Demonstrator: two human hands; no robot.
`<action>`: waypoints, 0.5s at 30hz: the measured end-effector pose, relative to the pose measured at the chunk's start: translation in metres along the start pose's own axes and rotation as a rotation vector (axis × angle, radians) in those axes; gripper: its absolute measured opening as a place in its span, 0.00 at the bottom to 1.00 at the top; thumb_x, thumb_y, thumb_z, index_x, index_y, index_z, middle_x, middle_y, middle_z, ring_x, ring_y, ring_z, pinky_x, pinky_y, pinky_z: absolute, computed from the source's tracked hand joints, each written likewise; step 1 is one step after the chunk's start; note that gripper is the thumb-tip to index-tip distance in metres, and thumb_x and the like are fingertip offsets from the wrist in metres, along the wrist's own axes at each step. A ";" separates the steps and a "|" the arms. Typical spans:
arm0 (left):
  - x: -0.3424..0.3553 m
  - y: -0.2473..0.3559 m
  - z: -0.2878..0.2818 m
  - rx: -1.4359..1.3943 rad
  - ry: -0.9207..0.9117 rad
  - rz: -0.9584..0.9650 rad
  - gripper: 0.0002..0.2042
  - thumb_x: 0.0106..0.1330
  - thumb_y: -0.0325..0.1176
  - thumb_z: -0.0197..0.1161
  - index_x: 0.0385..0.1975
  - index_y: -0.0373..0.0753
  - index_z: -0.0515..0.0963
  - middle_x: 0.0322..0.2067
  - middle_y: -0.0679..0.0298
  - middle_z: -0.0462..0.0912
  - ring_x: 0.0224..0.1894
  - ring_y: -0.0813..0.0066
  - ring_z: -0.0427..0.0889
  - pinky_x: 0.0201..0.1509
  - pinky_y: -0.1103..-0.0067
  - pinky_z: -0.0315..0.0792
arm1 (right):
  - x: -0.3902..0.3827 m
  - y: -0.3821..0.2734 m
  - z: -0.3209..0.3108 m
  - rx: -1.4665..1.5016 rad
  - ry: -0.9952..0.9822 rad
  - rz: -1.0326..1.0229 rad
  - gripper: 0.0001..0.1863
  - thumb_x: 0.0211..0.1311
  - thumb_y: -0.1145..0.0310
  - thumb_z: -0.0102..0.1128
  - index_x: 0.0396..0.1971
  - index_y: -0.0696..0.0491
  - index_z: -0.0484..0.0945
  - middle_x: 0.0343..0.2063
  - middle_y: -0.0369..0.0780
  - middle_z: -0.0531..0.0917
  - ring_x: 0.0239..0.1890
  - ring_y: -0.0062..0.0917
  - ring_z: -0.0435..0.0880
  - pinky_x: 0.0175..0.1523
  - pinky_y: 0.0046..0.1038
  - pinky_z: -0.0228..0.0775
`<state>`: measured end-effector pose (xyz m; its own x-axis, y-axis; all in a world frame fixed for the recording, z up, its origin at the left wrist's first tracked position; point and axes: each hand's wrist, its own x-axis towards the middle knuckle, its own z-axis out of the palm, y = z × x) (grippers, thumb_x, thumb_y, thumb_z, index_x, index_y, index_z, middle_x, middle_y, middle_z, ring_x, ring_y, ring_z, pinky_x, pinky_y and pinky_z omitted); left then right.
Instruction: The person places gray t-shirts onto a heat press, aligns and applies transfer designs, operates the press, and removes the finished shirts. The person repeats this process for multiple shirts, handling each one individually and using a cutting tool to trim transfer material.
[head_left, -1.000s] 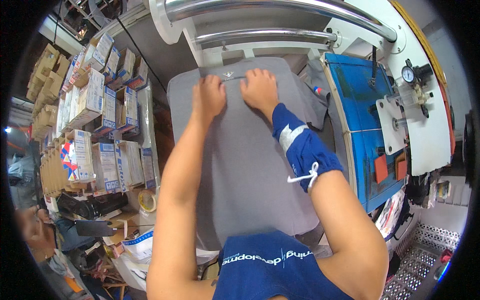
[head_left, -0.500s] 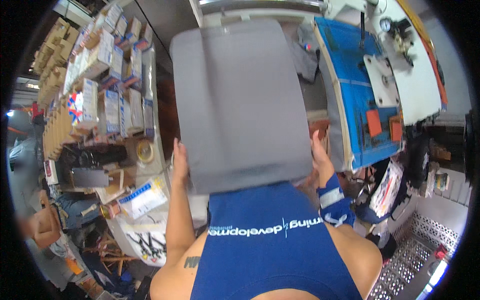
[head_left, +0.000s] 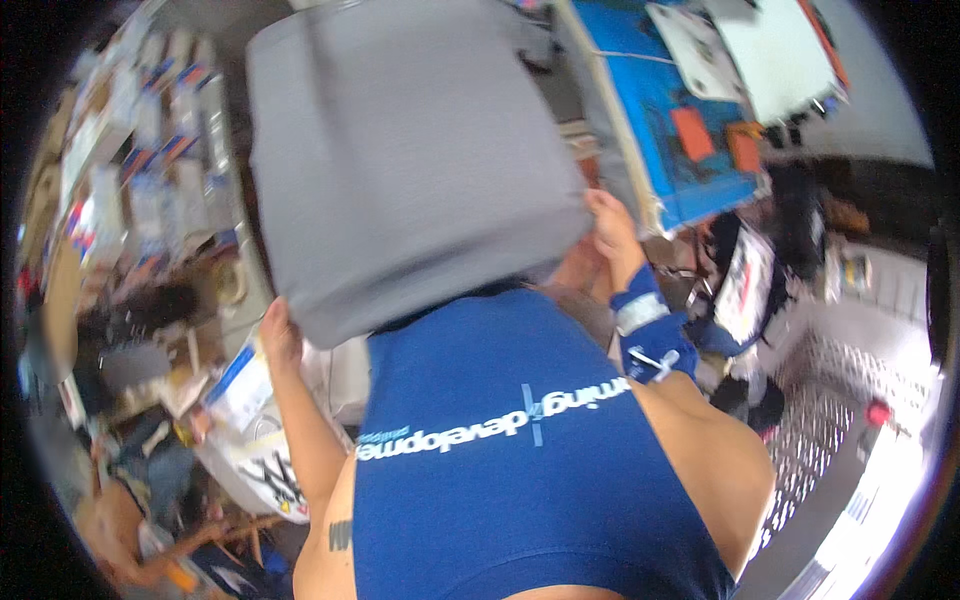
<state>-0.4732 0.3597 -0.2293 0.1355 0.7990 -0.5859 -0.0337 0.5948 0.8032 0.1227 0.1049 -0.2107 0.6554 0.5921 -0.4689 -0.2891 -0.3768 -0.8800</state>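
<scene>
A large grey cloth-covered rectangle (head_left: 420,160), smooth on top with a soft crease along its length, lies in front of my blue shirt. Whether a board or padding is inside, I cannot tell. My left hand (head_left: 283,340) is at its near left corner, fingers partly hidden under the edge. At the right side, near the other corner, my right hand (head_left: 613,230) pinches the cloth edge, its thumb on top. The near edge of the cloth sags in loose folds between both hands.
To the right is a blue mesh screen in a frame (head_left: 640,120), with orange pieces (head_left: 692,133) on it. Rows of boxes (head_left: 150,130) fill a table at left. Another person (head_left: 115,520) is at the lower left. A perforated block wall (head_left: 815,450) stands lower right.
The view has swung, so everything sits higher and further left. The grey cloth has turned slightly, its right side further from me. My right fingers have closed onto its edge.
</scene>
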 end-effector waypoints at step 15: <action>-0.008 -0.011 0.002 0.322 0.188 0.180 0.21 0.77 0.45 0.56 0.57 0.33 0.77 0.52 0.60 0.82 0.57 0.71 0.77 0.63 0.72 0.69 | -0.009 -0.005 -0.010 0.307 -0.197 0.131 0.18 0.74 0.65 0.54 0.58 0.59 0.74 0.53 0.43 0.82 0.55 0.32 0.80 0.62 0.35 0.72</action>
<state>-0.4724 0.3462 -0.2334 -0.0282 0.9077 -0.4187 0.2756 0.4097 0.8696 0.1254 0.0941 -0.2015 0.4612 0.6896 -0.5583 -0.5767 -0.2452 -0.7793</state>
